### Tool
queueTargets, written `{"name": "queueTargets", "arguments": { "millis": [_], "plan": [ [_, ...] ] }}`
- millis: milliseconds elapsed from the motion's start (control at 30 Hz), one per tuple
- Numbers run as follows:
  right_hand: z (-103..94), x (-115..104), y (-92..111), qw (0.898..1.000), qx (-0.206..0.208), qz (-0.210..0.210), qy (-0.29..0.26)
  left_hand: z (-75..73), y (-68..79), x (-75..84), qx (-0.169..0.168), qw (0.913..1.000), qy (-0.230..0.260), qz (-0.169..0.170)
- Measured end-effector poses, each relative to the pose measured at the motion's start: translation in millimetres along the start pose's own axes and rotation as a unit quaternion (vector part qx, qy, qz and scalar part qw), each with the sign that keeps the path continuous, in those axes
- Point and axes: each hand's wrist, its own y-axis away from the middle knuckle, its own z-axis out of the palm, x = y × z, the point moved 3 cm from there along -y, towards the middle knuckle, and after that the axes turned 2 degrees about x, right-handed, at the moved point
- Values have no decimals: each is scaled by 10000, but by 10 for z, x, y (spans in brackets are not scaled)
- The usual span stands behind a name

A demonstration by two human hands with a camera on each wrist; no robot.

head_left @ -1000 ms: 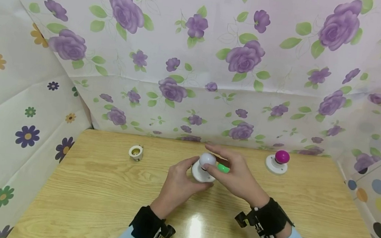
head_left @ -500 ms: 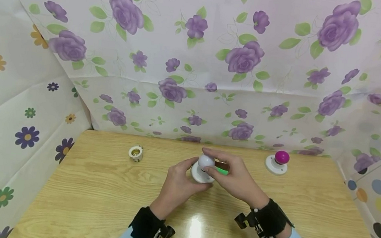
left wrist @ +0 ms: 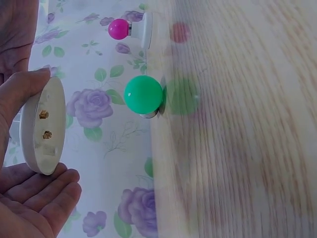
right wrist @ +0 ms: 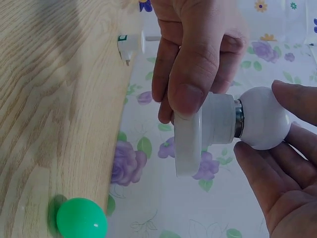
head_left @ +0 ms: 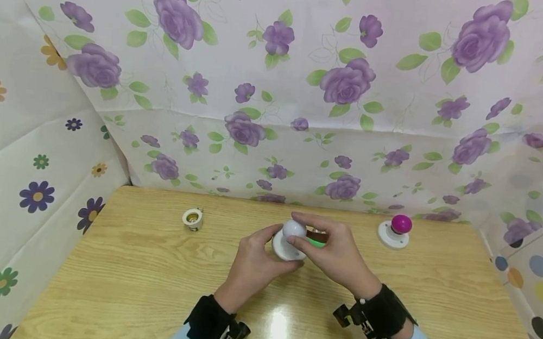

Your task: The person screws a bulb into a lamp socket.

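Note:
In the middle of the head view, my left hand (head_left: 258, 261) grips the rim of a round white lamp holder (right wrist: 218, 119), clear of the tabletop. A white light bulb (right wrist: 265, 118) sits in the holder's mouth, with a strip of its metal base showing. The thumb and fingers of my right hand (head_left: 337, 249) pinch this bulb. Two brass screws show on the holder's underside in the left wrist view. Behind the right hand a loose green bulb (left wrist: 143, 94) lies on the table, partly hidden in the head view.
On the wooden table (head_left: 143, 277), a white lamp holder (head_left: 192, 218) without a bulb stands at the back left. At the back right is a second holder (head_left: 387, 235) carrying a magenta bulb (head_left: 401, 224). Flowered sheets (head_left: 277, 159) rise behind the table.
Since a second ago, my right index finger has come down slightly closer to the white bulb. The bulb and holder have barely moved; my left hand keeps its grip.

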Motion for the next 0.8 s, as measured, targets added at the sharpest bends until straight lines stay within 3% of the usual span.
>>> {"name": "queueTargets", "arguments": {
  "millis": [200, 367, 500, 800],
  "plan": [
    [18, 178, 8, 9999, 124, -7, -72, -3, 11, 2, 71, 10000, -45, 31],
    [2, 310, 1, 9996, 32, -177, 229, -3, 12, 2, 85, 9999, -52, 81],
    [-28, 323, -6, 9987, -277, -244, 364, -15, 4, 7, 129, 9998, -7, 136],
    [-32, 332, -9, 9949, -968, -273, -117, -4, -3, 5, 38, 9997, 81, 246]
  ]
}}
